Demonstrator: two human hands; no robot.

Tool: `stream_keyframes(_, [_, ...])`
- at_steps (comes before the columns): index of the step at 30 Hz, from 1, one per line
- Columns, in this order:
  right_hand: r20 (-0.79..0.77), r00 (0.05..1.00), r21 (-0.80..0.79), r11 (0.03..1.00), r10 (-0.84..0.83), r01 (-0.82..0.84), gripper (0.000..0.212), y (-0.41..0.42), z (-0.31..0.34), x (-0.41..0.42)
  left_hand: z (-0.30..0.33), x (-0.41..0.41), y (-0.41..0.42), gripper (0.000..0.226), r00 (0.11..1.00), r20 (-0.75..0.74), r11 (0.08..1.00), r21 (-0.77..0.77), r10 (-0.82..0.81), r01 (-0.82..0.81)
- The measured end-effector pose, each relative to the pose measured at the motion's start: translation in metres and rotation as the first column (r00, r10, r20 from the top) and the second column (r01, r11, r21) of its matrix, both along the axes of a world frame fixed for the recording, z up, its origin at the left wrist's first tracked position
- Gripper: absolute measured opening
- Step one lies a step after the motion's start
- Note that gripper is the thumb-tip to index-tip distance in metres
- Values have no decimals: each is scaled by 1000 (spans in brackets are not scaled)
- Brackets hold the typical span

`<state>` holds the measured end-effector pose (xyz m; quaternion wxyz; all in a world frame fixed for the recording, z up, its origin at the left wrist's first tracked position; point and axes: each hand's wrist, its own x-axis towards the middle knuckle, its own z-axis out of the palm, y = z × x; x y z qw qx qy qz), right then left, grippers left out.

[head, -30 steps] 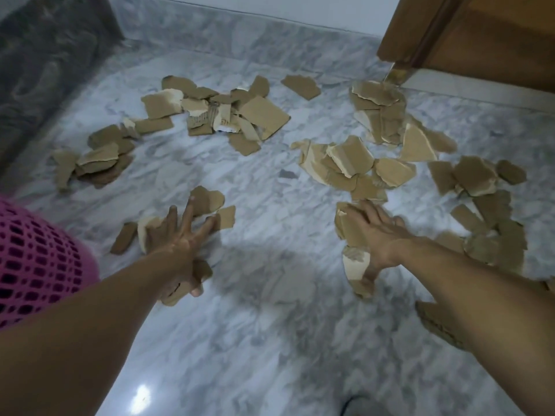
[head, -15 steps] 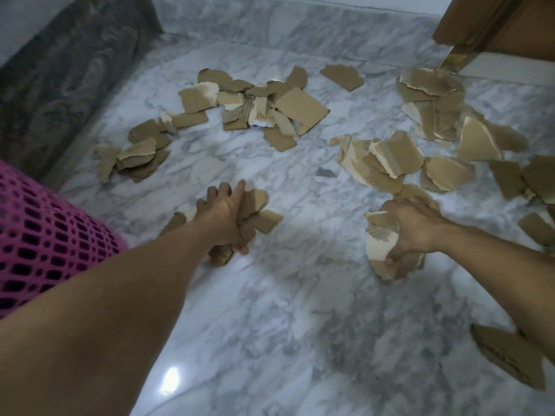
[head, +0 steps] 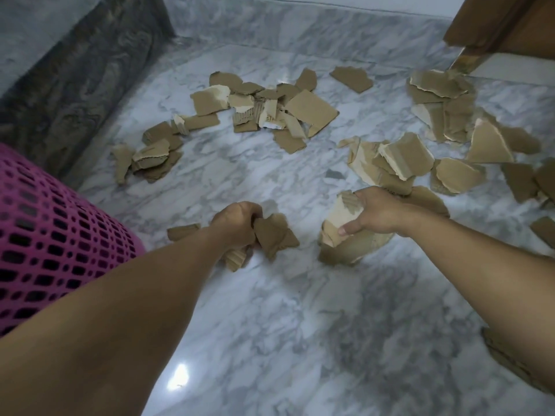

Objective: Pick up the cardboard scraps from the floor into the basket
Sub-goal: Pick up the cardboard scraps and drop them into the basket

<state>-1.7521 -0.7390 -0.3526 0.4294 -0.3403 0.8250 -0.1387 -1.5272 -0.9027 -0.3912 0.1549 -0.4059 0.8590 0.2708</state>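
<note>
1. The cardboard scraps [head: 310,111] are torn brown bits with ragged edges, some showing a paler peeled face or the corrugated ribbing. They're loose piles on the marble floor [head: 270,325], so no shared direction; pieces point every which way.
2. The pink mesh basket [head: 45,235] sits at the left edge. Most scraps lie beyond it and off to its right, well apart from it.
3. The left hand [head: 237,223], just right of the basket, is fisted round a small bunch of scraps [head: 274,235] that fan out to the right.
4. The right hand [head: 375,213], farther right of the basket, grips a thicker stack [head: 339,232], thumb pressed on the pale top piece; its long axis is tilted, running down-left.
</note>
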Motion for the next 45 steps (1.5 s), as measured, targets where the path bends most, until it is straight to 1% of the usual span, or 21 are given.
stream_keyframes(1, [42, 997, -23, 997, -68, 69, 77, -4, 2, 4, 1, 0, -2, 22, 999, -32, 999, 16, 35, -34])
stream_keyframes(4, [162, 947, -53, 956, -277, 289, 84, -15, 5, 17, 17, 1, -9, 17, 971, -151, 980, 101, 185, -171])
stream_keyframes(7, [192, 884, -73, 892, -427, 446, 73, -26, 4, 31, 31, 11, -19, 35, 913, -184, 916, 250, 364, -315])
stream_keyframes(8, [189, 865, -77, 872, -464, 484, 68, -30, 3, 35, 33, 17, -22, 42, 897, -170, 897, 257, 407, -358])
stream_keyframes(9, [179, 848, -77, 853, -498, 517, 61, -32, 2, 39, 33, 22, -26, 51, 890, -136, 890, 218, 435, -401])
stream_keyframes(12, [166, 803, -112, 798, -573, 592, 43, -36, 2, 47, 29, 40, -33, 81, 848, -13, 848, -6, 531, -531])
stream_keyframes(14, [145, 787, -131, 777, -600, 616, 43, -35, 0, 50, 24, 48, -32, 89, 782, 93, 787, -79, 617, -612])
stream_keyframes(16, [110, 795, -122, 786, -597, 607, 48, -33, -2, 52, 20, 57, -26, 98, 732, 253, 767, -75, 633, -638])
stream_keyframes(17, [90, 804, -109, 797, -588, 594, 52, -32, -4, 54, 17, 61, -22, 101, 728, 286, 768, -51, 623, -638])
stream_keyframes(19, [84, 812, -75, 809, -577, 583, 56, -29, -7, 60, 10, 65, -16, 105, 742, 240, 768, -25, 626, -640])
stream_keyframes(22, [129, 785, -39, 788, -606, 615, 50, -24, -13, 74, 6, 63, -6, 102, 769, 133, 780, -65, 625, -623])
stream_keyframes(26, [212, 736, -6, 752, -643, 659, 51, -19, -26, 97, 5, 47, 4, 95, 807, 79, 809, 14, 586, -588])
stream_keyframes(31, [214, 728, -48, 737, -651, 674, 48, -22, -43, 114, 2, 37, 6, 92, 844, 7, 838, 117, 537, -534])
stream_keyframes(33, [237, 729, -60, 739, -642, 671, 49, -23, -44, 117, 5, 34, 7, 90, 851, 22, 841, 141, 525, -523])
stream_keyframes(36, [281, 737, -71, 752, -615, 655, 49, -26, -45, 119, 14, 30, 14, 55, 840, 96, 835, 99, 533, -541])
stream_keyframes(37, [315, 734, -70, 756, -602, 651, 48, -27, -46, 120, 16, 28, 18, 49, 833, 116, 830, 88, 541, -551])
stream_keyframes(39, [394, 722, -94, 756, -569, 647, 53, -29, -44, 124, 16, 26, 22, 48, 834, 121, 830, 97, 539, -550])
stream_keyframes(40, [417, 723, -108, 760, -551, 641, 60, -30, -44, 127, 15, 25, 23, 50, 835, 103, 827, 117, 540, -549])
stream_keyframes(42, [379, 746, -134, 765, -548, 630, 71, -34, -46, 133, 16, 24, 24, 47, 841, 46, 827, 164, 539, -538])
stream_keyframes(44, [289, 767, -153, 763, -573, 628, 67, -37, -45, 134, 18, 24, 23, 45, 851, 11, 838, 169, 525, -519])
stream_keyframes(45, [272, 764, -155, 757, -585, 635, 66, -38, -46, 133, 19, 25, 23, 44, 847, -1, 835, 170, 532, -524])
